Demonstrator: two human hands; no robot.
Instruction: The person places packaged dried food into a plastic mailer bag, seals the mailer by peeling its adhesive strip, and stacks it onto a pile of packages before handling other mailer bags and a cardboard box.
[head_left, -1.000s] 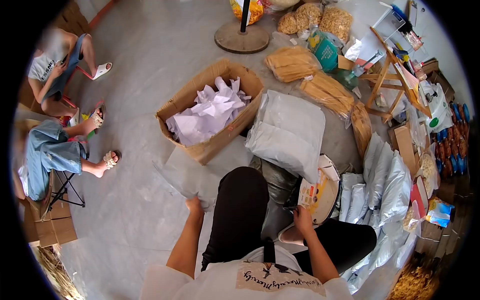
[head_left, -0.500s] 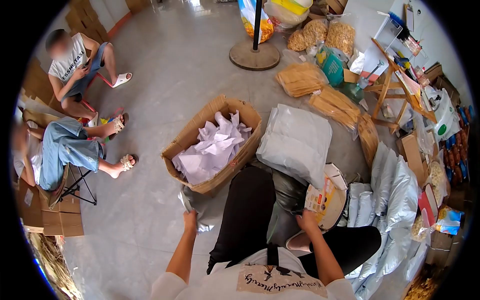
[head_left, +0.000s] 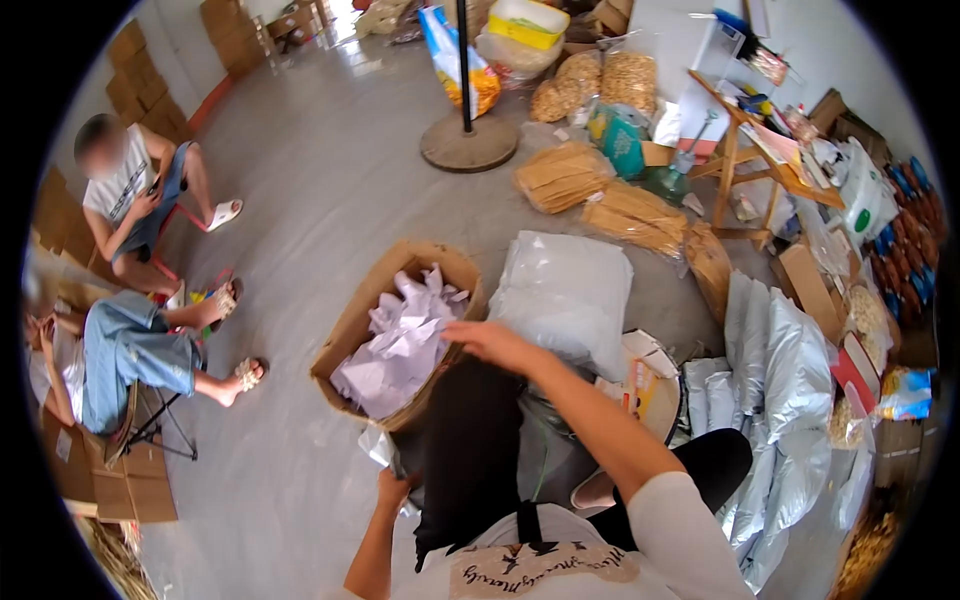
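Note:
A cardboard box holds several crumpled sheets of pale lilac paper. My right hand reaches over the box's near right edge, fingers stretched out, with the fingertips at the edge of the paper; whether they touch it I cannot tell. Beside my left leg, my left hand is closed on a silver plastic bag, most of which is hidden behind the hand and leg. A stack of grey-white plastic mailing bags lies to the right of the box. Beyond my right knee is a carton with yellow print.
Filled silver bags are piled at the right. Packs of yellowish dried sticks lie farther off, before a wooden stand. A round pole base stands ahead. Two people sit at the left, one on a folding stool.
My right hand has left the printed carton and swung up and left to the paper in the box. The left hand still grips the silver bag. The view has shifted slightly.

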